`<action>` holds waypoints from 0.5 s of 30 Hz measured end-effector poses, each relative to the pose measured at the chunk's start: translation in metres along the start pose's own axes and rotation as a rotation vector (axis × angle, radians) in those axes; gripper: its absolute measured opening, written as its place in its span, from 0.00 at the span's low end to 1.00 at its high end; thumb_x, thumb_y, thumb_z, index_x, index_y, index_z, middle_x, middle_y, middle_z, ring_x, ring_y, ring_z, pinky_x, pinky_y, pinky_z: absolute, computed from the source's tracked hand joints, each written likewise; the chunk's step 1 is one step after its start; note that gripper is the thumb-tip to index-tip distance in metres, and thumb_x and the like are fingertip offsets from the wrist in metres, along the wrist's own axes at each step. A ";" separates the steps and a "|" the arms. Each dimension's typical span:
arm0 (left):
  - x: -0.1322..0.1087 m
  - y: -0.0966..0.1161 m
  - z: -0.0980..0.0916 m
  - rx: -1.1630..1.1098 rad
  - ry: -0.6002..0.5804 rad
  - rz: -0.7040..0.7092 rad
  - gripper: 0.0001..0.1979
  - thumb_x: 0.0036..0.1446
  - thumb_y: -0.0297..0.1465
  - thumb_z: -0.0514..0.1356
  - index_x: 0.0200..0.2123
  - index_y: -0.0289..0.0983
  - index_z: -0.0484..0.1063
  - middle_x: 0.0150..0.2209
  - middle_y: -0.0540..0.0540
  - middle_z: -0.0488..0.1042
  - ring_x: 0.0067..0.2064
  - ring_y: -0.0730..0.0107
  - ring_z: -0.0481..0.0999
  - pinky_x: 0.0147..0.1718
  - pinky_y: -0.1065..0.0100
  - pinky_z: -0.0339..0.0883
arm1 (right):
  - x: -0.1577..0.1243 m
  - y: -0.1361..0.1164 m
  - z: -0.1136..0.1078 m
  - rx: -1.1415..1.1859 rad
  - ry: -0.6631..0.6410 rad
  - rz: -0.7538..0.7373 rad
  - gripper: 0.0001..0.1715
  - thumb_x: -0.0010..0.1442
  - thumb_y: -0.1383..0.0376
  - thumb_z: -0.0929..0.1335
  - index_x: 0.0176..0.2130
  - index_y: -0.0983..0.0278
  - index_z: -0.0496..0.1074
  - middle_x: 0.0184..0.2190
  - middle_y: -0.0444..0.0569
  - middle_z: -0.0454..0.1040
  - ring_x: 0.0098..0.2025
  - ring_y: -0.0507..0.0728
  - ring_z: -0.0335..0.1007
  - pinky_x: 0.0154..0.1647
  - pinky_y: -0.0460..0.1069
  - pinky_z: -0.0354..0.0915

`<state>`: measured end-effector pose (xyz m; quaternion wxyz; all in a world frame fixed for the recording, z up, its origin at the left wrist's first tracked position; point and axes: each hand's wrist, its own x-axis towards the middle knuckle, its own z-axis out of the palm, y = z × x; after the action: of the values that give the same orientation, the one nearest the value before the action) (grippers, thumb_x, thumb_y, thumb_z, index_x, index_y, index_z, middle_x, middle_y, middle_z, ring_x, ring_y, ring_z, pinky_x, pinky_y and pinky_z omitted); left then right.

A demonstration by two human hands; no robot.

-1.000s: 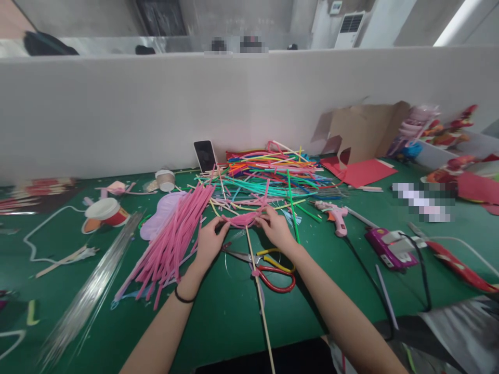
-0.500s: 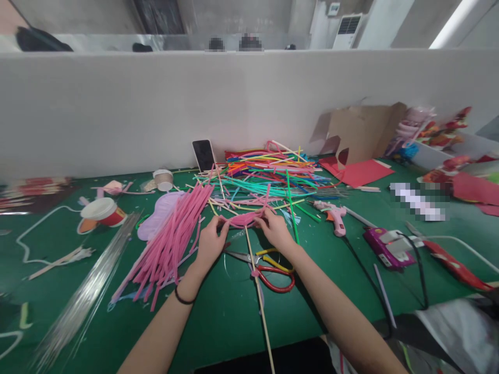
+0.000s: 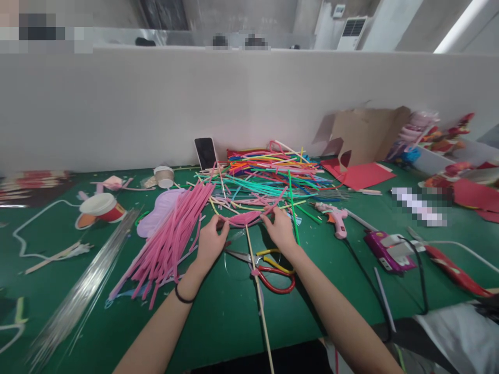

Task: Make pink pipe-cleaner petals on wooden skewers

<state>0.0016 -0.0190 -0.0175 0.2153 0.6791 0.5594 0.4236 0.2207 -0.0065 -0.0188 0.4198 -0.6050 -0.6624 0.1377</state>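
Note:
Pink pipe cleaners (image 3: 245, 218), shaped into a narrow loop, stretch between my two hands. My left hand (image 3: 212, 236) is closed, pinching their left end with thumb and fingertips. My right hand (image 3: 278, 228) pinches the right end, from which a loose pink length sticks up and to the right. A thin wooden stick (image 3: 260, 301) runs from the loop down toward me, with a small pink knot partway along it. Beneath the stick lie scissors (image 3: 276, 280) with red and yellow handles. Left of my left hand is a thick bundle of pink pipe cleaners (image 3: 167, 239).
Coloured pipe cleaners (image 3: 273, 171) are heaped at the back beside a phone (image 3: 206, 153). On the right lie a pink glue gun (image 3: 336, 219) and a purple power box (image 3: 390, 252) with cords. Thin wires (image 3: 88, 280) and a paper cup (image 3: 102, 206) lie left.
My right hand has shifted slightly right along the pink strand, and its loose end now leans further right. My left hand keeps its pinch. The view has tilted slightly.

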 end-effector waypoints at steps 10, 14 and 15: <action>0.011 -0.013 0.000 -0.380 0.051 -0.229 0.10 0.49 0.37 0.63 0.31 0.36 0.72 0.39 0.41 0.80 0.42 0.61 0.79 0.46 0.60 0.71 | 0.005 0.007 -0.002 0.064 -0.071 0.123 0.07 0.58 0.62 0.69 0.36 0.63 0.73 0.31 0.49 0.79 0.33 0.57 0.75 0.37 0.50 0.66; 0.011 -0.020 0.001 -0.421 0.046 -0.256 0.15 0.48 0.39 0.64 0.35 0.35 0.72 0.39 0.40 0.79 0.42 0.60 0.79 0.46 0.59 0.71 | 0.005 0.008 -0.001 0.086 -0.065 0.143 0.06 0.58 0.63 0.69 0.36 0.63 0.74 0.32 0.49 0.79 0.34 0.57 0.76 0.38 0.49 0.67; 0.012 -0.022 0.001 -0.427 0.049 -0.260 0.15 0.49 0.40 0.64 0.35 0.35 0.72 0.39 0.40 0.79 0.42 0.60 0.79 0.46 0.59 0.71 | 0.005 0.008 -0.001 0.085 -0.061 0.144 0.06 0.58 0.63 0.69 0.36 0.64 0.74 0.32 0.49 0.80 0.34 0.57 0.76 0.37 0.49 0.67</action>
<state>-0.0100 -0.0018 -0.0312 0.3932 0.5300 0.5449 0.5173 0.2272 -0.0008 -0.0221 0.4136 -0.6283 -0.6232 0.2139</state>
